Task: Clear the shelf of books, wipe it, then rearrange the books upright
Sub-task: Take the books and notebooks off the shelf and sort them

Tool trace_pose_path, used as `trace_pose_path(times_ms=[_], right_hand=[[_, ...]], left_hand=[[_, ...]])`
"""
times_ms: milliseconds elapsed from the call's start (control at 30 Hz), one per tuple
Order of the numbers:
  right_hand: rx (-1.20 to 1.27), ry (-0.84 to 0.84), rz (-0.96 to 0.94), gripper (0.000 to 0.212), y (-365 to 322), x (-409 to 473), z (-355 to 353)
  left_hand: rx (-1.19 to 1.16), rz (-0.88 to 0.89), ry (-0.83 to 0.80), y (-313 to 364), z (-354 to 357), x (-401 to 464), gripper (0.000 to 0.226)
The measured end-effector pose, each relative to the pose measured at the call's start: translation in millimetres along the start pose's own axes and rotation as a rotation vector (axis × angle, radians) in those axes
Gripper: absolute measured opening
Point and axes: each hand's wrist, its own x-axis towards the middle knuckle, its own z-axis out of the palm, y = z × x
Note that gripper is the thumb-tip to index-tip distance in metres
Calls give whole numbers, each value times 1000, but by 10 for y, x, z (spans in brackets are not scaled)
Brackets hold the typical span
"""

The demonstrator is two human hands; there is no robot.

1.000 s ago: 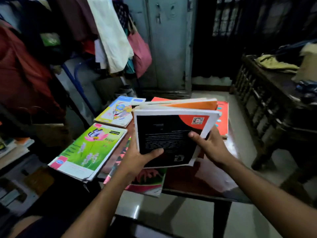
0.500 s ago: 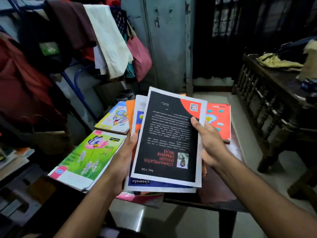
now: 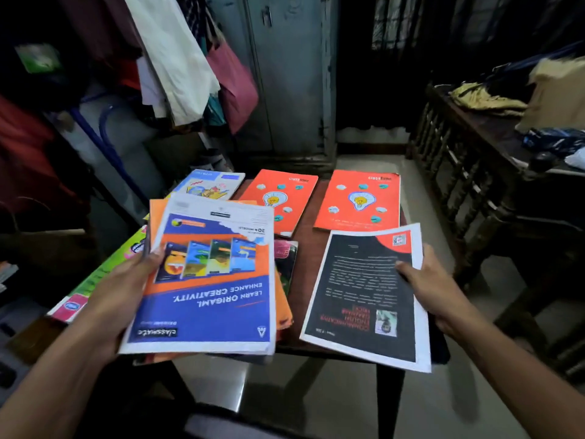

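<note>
**Still sorting: books laid flat on the dark wooden surface**

Evidently this is the clearing stage. The left hand (image 3: 122, 299) holds a small stack of thin books, its fingers curled under the stack and the thumb clamped on the top one, a blue-and-orange paperback notebook (image 3: 205, 280) with an origami cover. That grasp looks meant to keep the remaining books together while one is dealt off. The right hand (image 3: 427, 288) pinches the right edge of a black-covered grammar book (image 3: 364, 299), which lies low over the near right corner of the dark wooden surface (image 3: 308, 248), its near end overhanging the edge. Its long axis runs away from the person and its print reads upside down. Beyond lie two orange lightbulb-cover notebooks (image 3: 278, 198) side by side, flat. No shelf is clearly visible.
</note>
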Motion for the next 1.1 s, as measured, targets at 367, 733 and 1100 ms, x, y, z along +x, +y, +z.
trace_pose_path(times_ms=[367, 733, 1100], right_hand=[[-516, -127, -143, 45, -257, -85, -3], [-1097, -246, -352, 48, -361, 1166, 376], [-1045, -209, -381, 38, -266, 1316, 344]], left_hand=[[76, -111, -65, -185, 268, 91, 25], [121, -210, -116, -355, 237, 201, 34], [89, -154, -63, -473, 247, 240, 28]])
